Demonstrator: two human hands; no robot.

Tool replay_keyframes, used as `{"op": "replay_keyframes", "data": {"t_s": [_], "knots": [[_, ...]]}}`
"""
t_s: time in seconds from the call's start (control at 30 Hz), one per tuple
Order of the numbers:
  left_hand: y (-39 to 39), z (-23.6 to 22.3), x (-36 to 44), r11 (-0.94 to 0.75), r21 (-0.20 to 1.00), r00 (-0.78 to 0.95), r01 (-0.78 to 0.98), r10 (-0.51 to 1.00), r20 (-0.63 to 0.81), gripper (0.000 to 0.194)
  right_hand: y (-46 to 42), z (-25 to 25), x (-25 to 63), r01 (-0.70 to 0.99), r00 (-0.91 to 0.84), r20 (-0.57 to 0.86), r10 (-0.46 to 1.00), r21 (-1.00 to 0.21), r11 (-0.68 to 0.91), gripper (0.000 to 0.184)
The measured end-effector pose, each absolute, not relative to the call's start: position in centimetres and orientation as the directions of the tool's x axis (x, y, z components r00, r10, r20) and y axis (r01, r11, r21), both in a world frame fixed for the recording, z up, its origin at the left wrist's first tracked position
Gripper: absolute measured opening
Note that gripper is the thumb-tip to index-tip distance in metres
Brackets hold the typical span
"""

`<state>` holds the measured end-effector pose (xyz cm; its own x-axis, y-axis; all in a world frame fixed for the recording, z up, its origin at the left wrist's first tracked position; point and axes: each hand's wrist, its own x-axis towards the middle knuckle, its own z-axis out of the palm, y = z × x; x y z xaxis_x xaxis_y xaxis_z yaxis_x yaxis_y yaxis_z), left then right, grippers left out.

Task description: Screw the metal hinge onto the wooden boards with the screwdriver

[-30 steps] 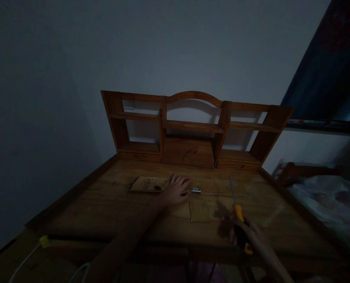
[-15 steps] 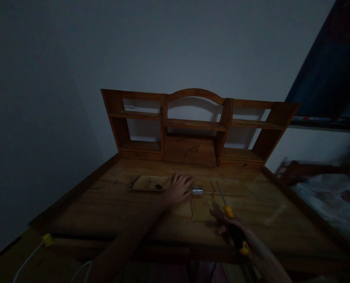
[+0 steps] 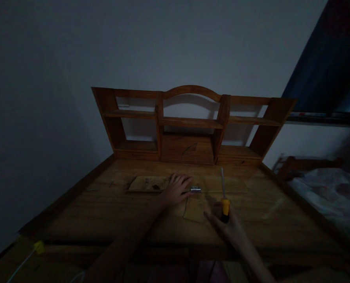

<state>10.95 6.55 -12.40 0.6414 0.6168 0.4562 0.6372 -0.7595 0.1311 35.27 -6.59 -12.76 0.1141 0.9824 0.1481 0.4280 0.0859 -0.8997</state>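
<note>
My left hand (image 3: 177,189) lies flat with its fingers apart on a long thin wooden board (image 3: 144,182), which has dark, stained patches at its left end. Just right of my fingertips is a small shiny metal hinge (image 3: 195,189) at the board's front edge. A small, thin wooden piece (image 3: 194,210) lies in front of the hinge. My right hand (image 3: 228,224) is closed on a screwdriver (image 3: 225,203) with a yellow and black handle; its shaft points away from me, and its tip is apart from the hinge.
The wooden desk (image 3: 110,214) has raised side edges. A shelf unit (image 3: 189,123) stands along its back, against the wall. A yellow piece with a white cable (image 3: 39,247) is at the lower left. A bed (image 3: 319,184) stands to the right.
The screwdriver has swung more upright in my right hand, its tip moving away from me. The small wooden piece has turned slightly. My left hand stays on the board; the view has shifted a little.
</note>
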Motion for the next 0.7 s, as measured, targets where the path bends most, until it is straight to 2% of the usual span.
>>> {"op": "replay_keyframes", "data": {"t_s": [0.03,0.1,0.2,0.33,0.53,0.7], "knots": [[6.6,-12.4,10.9,-0.759,0.135,0.641,0.636,0.618,0.456,0.062,-6.3,-12.7,35.2,0.529,0.07,0.229,0.971,-0.833,0.158,0.055],[6.7,-12.6,10.9,-0.759,0.134,0.641,0.638,0.619,0.455,0.06,-5.7,-12.4,35.1,0.651,-0.087,0.283,0.955,-0.71,0.27,0.06],[6.9,-12.9,10.8,-0.763,0.118,0.652,0.636,0.612,0.448,0.059,-4.8,-11.5,34.7,0.684,-0.288,0.237,0.928,-0.627,0.372,0.074],[7.1,-13.0,10.7,-0.763,0.12,0.654,0.635,0.613,0.443,0.059,-4.0,-10.8,34.0,0.696,-0.374,0.198,0.906,-0.586,0.416,0.094],[6.9,-12.8,10.8,-0.758,0.133,0.648,0.638,0.622,0.439,0.059,-3.8,-11.1,33.3,0.736,-0.314,0.151,0.937,-0.585,0.341,0.074],[6.8,-12.5,10.8,-0.764,0.158,0.647,0.626,0.621,0.442,0.056,-2.5,-10.9,34.5,0.702,-0.402,0.215,0.89,-0.551,0.451,0.073]]}}
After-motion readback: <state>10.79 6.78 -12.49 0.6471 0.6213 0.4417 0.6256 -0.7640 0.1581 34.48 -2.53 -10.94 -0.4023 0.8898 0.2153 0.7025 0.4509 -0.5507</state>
